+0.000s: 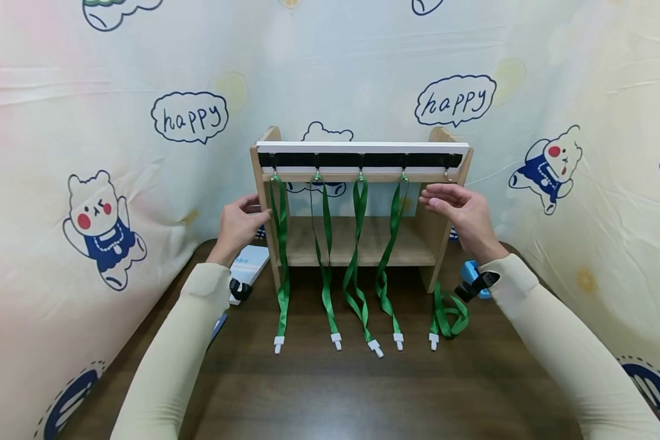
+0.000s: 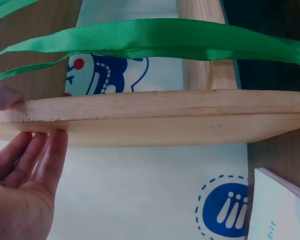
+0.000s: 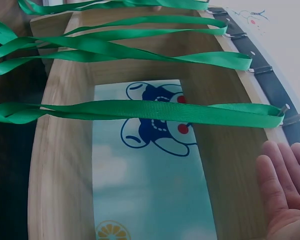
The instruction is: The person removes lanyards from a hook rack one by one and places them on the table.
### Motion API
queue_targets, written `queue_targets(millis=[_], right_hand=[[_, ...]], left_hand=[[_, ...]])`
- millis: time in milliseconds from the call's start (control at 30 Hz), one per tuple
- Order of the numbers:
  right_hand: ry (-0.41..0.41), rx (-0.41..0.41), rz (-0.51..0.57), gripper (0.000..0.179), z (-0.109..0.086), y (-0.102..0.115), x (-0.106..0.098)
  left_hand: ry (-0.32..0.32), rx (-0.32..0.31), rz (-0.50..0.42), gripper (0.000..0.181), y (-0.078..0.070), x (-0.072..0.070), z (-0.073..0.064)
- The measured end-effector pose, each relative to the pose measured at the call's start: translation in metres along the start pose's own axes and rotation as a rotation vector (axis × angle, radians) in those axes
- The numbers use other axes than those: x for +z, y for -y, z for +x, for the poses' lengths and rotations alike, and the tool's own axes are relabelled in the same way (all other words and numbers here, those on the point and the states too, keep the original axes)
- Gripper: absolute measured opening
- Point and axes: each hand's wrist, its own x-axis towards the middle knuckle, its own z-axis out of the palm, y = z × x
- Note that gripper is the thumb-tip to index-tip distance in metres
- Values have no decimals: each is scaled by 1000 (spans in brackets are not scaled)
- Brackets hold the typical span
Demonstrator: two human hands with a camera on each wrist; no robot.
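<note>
Two hands were at a wooden rack hung with green lanyards.

The wooden rack stood on the dark brown table, up against the bear cloth. Four green lanyards hung from hooks on the black strip at its top, and their white clips lay on the table. A fifth lanyard lay in a heap by the rack's right leg. The left hand touched the rack's left side board with straight fingers; it gripped nothing. The right hand was flat and loose by the top right corner, near the last hook, and held nothing. To do this step well, I think the left hand should steady the rack while the right hand works at the free hook, moving slowly so the hanging lanyards do not tangle.
</note>
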Motion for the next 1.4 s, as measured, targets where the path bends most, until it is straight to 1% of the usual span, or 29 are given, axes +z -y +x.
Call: queue_targets(millis=[200,300,467,667,900,1067,1267,1400], right_hand=[[6,-26,-27,37,7,0,5],[14,-24,-35,36,9,-1,8],[15,-21,-83,38,13,-2,14],[-13,12,-115,39,16,-2,20],[-40,28,-165,39,18,0,27],[-49,61,-190,40,18,-1,30],[-60,46,-215,41,20,-4,34],[-83,55,-228,41,21,-4,39]], left_hand=[[2,7,18,57,-3,-1,0],[2,12,23,57,-2,-1,0],[1,4,28,57,-1,-1,-3],[2,0,31,57,0,1,-3],[5,-1,21,58,0,0,-2],[2,18,19,57,1,0,-1],[3,28,13,57,4,1,-2],[-1,29,8,56,4,0,-2]])
